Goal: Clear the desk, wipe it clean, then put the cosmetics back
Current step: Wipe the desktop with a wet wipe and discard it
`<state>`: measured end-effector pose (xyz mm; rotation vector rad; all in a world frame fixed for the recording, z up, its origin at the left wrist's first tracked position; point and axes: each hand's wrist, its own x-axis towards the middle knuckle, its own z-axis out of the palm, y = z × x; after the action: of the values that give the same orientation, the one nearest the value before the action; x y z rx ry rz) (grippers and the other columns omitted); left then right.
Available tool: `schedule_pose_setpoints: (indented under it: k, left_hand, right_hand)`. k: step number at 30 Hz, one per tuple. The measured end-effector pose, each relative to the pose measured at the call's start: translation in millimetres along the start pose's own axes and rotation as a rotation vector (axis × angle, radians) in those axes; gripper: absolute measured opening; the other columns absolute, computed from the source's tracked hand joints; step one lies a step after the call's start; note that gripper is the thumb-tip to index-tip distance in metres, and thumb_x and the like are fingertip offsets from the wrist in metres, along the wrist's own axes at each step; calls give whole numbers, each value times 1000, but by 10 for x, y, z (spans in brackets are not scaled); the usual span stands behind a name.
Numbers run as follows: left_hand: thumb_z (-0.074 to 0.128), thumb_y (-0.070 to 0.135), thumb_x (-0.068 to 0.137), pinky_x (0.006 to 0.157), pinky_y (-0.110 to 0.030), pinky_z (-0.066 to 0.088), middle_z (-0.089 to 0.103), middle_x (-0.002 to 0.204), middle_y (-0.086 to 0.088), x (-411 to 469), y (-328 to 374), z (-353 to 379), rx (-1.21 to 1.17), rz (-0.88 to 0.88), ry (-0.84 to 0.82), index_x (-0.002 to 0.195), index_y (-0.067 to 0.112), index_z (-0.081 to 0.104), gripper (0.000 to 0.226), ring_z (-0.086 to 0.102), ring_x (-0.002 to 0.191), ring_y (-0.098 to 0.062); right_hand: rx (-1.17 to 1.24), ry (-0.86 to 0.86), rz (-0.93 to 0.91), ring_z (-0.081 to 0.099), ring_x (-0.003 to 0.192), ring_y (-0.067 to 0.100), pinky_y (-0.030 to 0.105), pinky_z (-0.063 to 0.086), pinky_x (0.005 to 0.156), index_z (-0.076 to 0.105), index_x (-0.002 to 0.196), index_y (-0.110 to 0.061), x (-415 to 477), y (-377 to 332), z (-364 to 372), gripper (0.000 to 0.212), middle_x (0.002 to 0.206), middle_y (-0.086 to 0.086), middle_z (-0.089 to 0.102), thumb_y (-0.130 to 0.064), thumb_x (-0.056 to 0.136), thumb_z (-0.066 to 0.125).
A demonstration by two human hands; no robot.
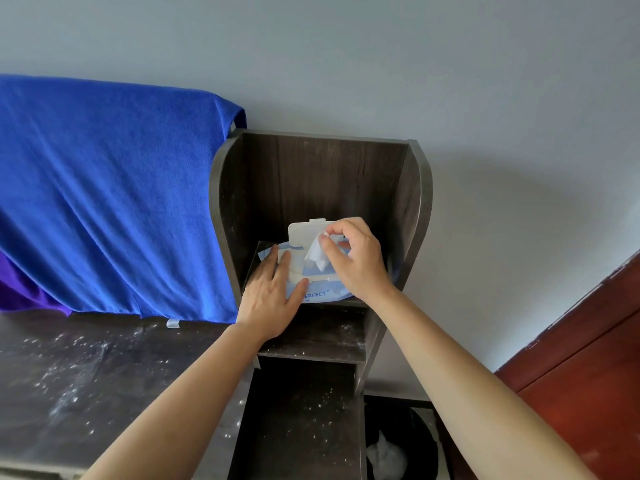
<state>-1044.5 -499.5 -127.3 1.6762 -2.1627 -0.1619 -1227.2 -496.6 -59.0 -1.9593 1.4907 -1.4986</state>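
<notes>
A blue pack of wet wipes [317,295] lies on the upper shelf of a dark wooden shelf unit [414,202], its white lid [303,232] flipped up. My left hand [272,294] presses flat on the pack's left side with straight fingers. My right hand [356,259] pinches a white wipe [315,254] that sticks up out of the pack's opening. The dark desk top [86,368] at the left is sprinkled with white dust. No cosmetics are in view.
A blue towel [114,202] hangs over something behind the desk, with purple cloth [20,289] under its left end. Dusty lower shelves [311,344] sit below the pack. A dark bin with white waste [398,448] stands at the bottom right, beside a red-brown door [595,358].
</notes>
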Motion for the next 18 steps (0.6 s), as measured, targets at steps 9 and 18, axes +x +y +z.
schedule_pose_setpoints:
  k: [9,18]
  left_hand:
    - [30,63,97,119,-39,21,12,165,-3,-21,44,-64,-19,-29,-21,156,22,17,73,20,149,-22]
    - [32,65,96,120,-39,17,13,165,-3,-51,77,-99,-34,-71,-25,156,22,20,74,17,149,-22]
  right_hand:
    - [102,47,-105,58,100,6,18,55,82,71,101,-10,85,-222,-208,10,109,0,59,-16,96,64]
    - [362,112,-118,61,97,0,11,49,77,70,105,-14,172,-554,-461,11,105,-6,64,-15,97,62]
